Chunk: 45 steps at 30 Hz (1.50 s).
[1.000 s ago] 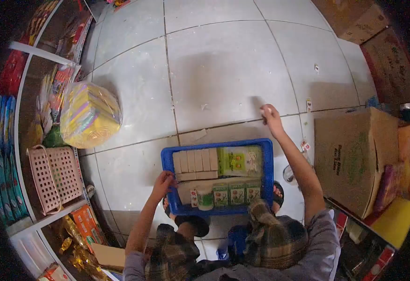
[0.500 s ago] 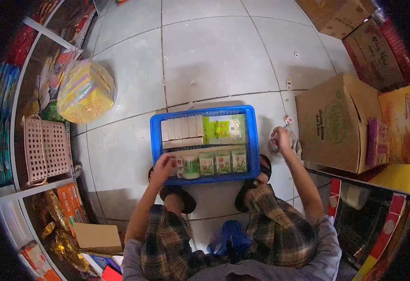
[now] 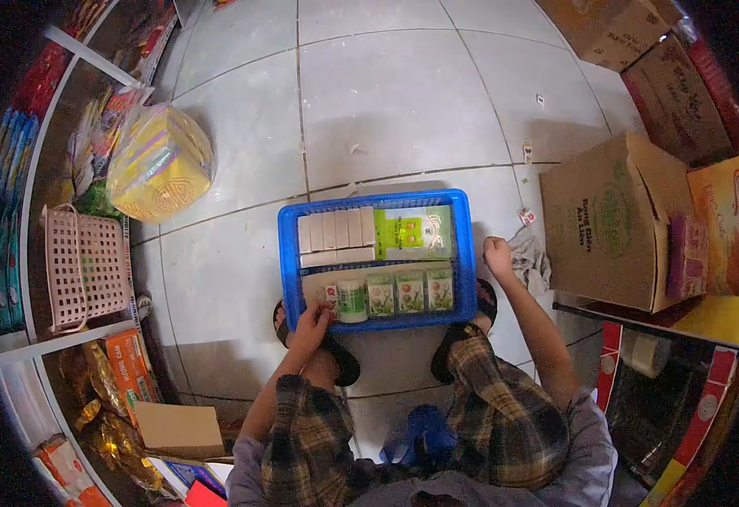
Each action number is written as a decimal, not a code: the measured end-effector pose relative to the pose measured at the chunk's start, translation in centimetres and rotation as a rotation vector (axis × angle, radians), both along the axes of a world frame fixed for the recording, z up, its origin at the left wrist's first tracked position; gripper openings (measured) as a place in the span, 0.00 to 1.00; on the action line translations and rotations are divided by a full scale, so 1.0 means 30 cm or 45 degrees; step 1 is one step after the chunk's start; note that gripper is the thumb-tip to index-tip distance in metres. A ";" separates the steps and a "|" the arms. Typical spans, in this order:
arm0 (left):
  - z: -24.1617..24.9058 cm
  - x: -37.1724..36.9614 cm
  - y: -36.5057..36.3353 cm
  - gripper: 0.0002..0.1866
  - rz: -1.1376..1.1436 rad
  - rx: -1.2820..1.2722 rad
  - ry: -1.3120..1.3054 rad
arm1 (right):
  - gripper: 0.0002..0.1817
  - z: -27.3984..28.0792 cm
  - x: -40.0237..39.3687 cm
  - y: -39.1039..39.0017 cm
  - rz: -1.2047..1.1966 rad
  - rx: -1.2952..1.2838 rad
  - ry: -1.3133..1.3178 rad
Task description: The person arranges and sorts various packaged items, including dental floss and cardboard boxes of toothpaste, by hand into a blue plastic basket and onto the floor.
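Observation:
A blue basket (image 3: 461, 262) sits on the tiled floor before my feet. Inside are a row of plain pale boxes (image 3: 336, 230), a green-and-white packet (image 3: 412, 232), a white-and-green bottle (image 3: 353, 302) and small green-printed boxes (image 3: 410, 292). My left hand (image 3: 311, 328) is at the basket's near left corner, fingers closed beside a small red-and-white item (image 3: 327, 297); what they hold, if anything, is hidden. My right hand (image 3: 497, 256) is right of the basket with its fingers curled; their contents cannot be made out. A grey crumpled cloth (image 3: 532, 260) lies just beside it.
A large cardboard box (image 3: 602, 224) stands at the right. Shelves on the left hold packets and a pink basket (image 3: 87, 269). A yellow wrapped bundle (image 3: 163, 173) is at the upper left. Small wrappers (image 3: 527, 217) lie on the floor.
My left hand has moved down and slightly right at the basket's near left corner. My right hand has shifted left, off the cloth. The view has moved slightly.

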<state>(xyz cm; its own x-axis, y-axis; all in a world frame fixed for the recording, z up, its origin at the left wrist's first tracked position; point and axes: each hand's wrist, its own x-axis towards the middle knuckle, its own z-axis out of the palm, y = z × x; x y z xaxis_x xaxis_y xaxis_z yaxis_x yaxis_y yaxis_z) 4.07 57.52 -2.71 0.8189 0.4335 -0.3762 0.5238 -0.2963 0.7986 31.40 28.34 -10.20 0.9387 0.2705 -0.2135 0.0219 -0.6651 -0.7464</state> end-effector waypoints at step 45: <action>0.113 0.706 -0.475 0.21 -0.527 -0.581 0.187 | 0.11 0.204 -0.046 -0.021 -0.253 0.674 0.488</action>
